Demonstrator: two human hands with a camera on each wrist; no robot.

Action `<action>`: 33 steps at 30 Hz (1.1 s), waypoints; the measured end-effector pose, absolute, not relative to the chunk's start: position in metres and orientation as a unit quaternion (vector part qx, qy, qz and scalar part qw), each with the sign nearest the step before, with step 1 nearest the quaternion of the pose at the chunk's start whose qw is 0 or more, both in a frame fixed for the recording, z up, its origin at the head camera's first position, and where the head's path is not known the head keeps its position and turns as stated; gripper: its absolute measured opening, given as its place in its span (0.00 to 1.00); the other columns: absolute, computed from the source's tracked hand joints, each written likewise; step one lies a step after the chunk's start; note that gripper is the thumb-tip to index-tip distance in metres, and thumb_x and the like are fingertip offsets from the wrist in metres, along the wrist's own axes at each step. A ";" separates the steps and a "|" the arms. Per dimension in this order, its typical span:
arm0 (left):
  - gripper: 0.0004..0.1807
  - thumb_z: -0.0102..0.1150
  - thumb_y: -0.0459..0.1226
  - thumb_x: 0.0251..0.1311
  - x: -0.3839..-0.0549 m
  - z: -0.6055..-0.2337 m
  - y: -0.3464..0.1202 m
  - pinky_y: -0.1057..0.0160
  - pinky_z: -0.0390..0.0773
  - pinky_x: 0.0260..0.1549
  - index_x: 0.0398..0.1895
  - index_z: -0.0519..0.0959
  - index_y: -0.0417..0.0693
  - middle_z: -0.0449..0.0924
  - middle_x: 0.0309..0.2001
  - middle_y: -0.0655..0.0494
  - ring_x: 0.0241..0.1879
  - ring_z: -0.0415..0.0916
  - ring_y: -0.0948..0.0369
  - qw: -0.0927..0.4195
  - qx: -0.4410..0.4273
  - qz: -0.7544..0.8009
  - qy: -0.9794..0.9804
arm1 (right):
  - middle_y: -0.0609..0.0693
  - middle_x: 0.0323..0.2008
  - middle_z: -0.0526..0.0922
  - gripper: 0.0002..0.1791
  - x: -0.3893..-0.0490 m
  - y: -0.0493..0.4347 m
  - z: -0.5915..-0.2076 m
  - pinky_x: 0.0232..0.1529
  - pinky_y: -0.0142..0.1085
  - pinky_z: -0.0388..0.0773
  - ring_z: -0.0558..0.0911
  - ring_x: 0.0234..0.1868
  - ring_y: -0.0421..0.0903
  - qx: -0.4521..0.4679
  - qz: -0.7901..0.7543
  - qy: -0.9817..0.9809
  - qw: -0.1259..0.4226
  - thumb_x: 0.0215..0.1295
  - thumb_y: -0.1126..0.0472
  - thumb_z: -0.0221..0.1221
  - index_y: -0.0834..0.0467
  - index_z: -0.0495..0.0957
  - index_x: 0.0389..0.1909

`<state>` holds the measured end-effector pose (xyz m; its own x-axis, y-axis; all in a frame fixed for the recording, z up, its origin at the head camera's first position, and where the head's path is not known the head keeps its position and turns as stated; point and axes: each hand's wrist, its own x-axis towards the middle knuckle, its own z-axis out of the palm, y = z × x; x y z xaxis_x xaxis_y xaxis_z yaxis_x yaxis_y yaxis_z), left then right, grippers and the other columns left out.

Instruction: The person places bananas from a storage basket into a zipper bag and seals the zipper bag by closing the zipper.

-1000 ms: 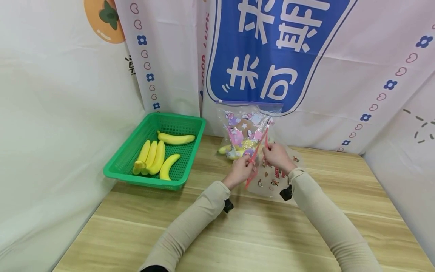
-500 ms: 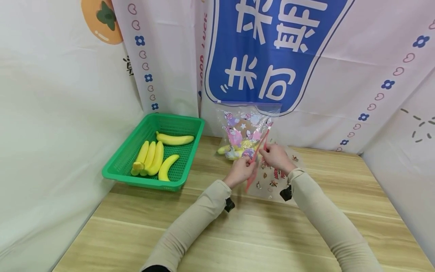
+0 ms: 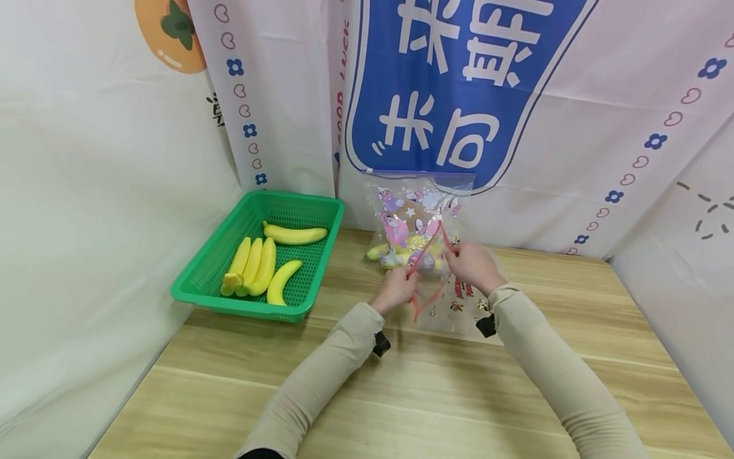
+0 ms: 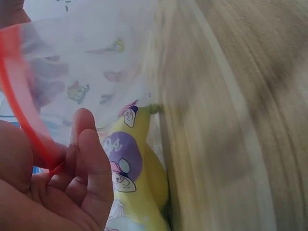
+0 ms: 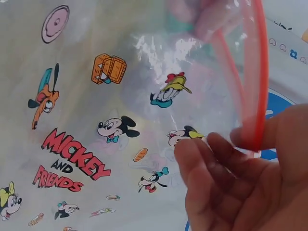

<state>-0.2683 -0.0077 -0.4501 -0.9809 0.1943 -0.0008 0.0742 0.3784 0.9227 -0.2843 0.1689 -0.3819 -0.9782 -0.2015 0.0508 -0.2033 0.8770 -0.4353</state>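
Between my two hands a clear zip bag (image 3: 463, 294) printed with cartoon figures stands with its red-edged mouth pulled apart. My left hand (image 3: 395, 288) pinches one red zip strip (image 4: 29, 106) between thumb and fingers. The opposite strip (image 5: 260, 72) is gripped by my right hand (image 3: 474, 264). In the right wrist view, "Mickey and Friends" lettering (image 5: 62, 163) shows on the bag. Just behind it, a second clear bag (image 3: 401, 220) with a purple zip edge leans against the backdrop. Yellow bananas (image 4: 154, 187) lie inside that second bag, partly covered by its prints.
A green basket (image 3: 189, 290) stands on the left of the wooden table (image 3: 367, 395), with several bananas (image 3: 264, 264) in it. A printed cloth backdrop (image 3: 298, 95) rises along the table's back edge, and white cloth hangs at both sides.
My hands have moved apart, the left one to the left and the right one slightly to the right. The red zip strips, close together before, now form a wide gap.
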 end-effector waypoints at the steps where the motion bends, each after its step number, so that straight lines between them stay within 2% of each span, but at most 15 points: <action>1: 0.13 0.46 0.34 0.68 -0.268 -0.450 -0.008 0.70 0.72 0.12 0.28 0.76 0.35 0.80 0.20 0.52 0.14 0.73 0.64 0.054 0.080 0.549 0.830 | 0.48 0.13 0.69 0.21 -0.284 0.169 -0.381 0.16 0.36 0.65 0.68 0.13 0.44 0.095 0.222 -0.970 0.001 0.70 0.54 0.45 0.56 0.71 0.17; 6: 0.12 0.47 0.34 0.67 -0.268 -0.451 -0.008 0.71 0.69 0.10 0.33 0.78 0.33 0.79 0.19 0.54 0.13 0.72 0.65 0.050 0.070 0.541 0.836 | 0.48 0.13 0.70 0.24 -0.284 0.169 -0.382 0.15 0.35 0.65 0.68 0.13 0.44 0.069 0.226 -0.972 -0.014 0.72 0.52 0.43 0.55 0.68 0.14; 9: 0.12 0.47 0.34 0.67 -0.268 -0.451 -0.008 0.71 0.68 0.10 0.32 0.78 0.36 0.78 0.17 0.54 0.12 0.71 0.65 0.054 0.066 0.532 0.843 | 0.48 0.13 0.72 0.26 -0.284 0.169 -0.384 0.15 0.35 0.65 0.67 0.12 0.43 0.073 0.232 -0.970 -0.012 0.73 0.50 0.45 0.55 0.69 0.13; 18: 0.19 0.45 0.40 0.71 -0.270 -0.453 -0.011 0.69 0.72 0.13 0.34 0.81 0.32 0.78 0.18 0.53 0.12 0.70 0.66 0.058 0.074 0.535 0.839 | 0.47 0.10 0.69 0.28 -0.281 0.170 -0.380 0.18 0.36 0.66 0.66 0.12 0.42 0.104 0.231 -0.967 -0.029 0.69 0.45 0.50 0.54 0.66 0.10; 23: 0.19 0.43 0.38 0.70 -0.273 -0.456 -0.016 0.70 0.73 0.13 0.36 0.80 0.32 0.79 0.19 0.52 0.13 0.72 0.65 0.057 0.074 0.537 0.839 | 0.48 0.13 0.73 0.25 -0.281 0.176 -0.375 0.17 0.35 0.66 0.68 0.13 0.42 0.111 0.254 -0.960 -0.048 0.69 0.48 0.50 0.55 0.66 0.13; 27: 0.18 0.42 0.36 0.69 -0.275 -0.457 -0.020 0.71 0.72 0.13 0.39 0.79 0.29 0.79 0.19 0.50 0.17 0.79 0.57 0.060 0.068 0.554 0.828 | 0.50 0.13 0.74 0.23 -0.283 0.182 -0.371 0.17 0.34 0.64 0.67 0.13 0.42 0.124 0.257 -0.957 -0.047 0.70 0.53 0.49 0.55 0.65 0.13; 30: 0.17 0.42 0.35 0.70 -0.277 -0.458 -0.023 0.70 0.73 0.13 0.40 0.78 0.28 0.81 0.21 0.47 0.22 0.81 0.51 0.067 0.060 0.564 0.821 | 0.52 0.15 0.77 0.22 -0.283 0.186 -0.369 0.17 0.33 0.65 0.71 0.14 0.42 0.127 0.263 -0.955 -0.052 0.70 0.54 0.48 0.55 0.65 0.14; 33: 0.16 0.41 0.35 0.70 -0.279 -0.459 -0.027 0.66 0.77 0.16 0.40 0.78 0.30 0.81 0.24 0.44 0.20 0.80 0.52 0.070 0.051 0.569 0.818 | 0.56 0.20 0.80 0.20 -0.284 0.190 -0.366 0.17 0.32 0.67 0.75 0.17 0.44 0.122 0.275 -0.952 -0.063 0.70 0.55 0.48 0.55 0.67 0.15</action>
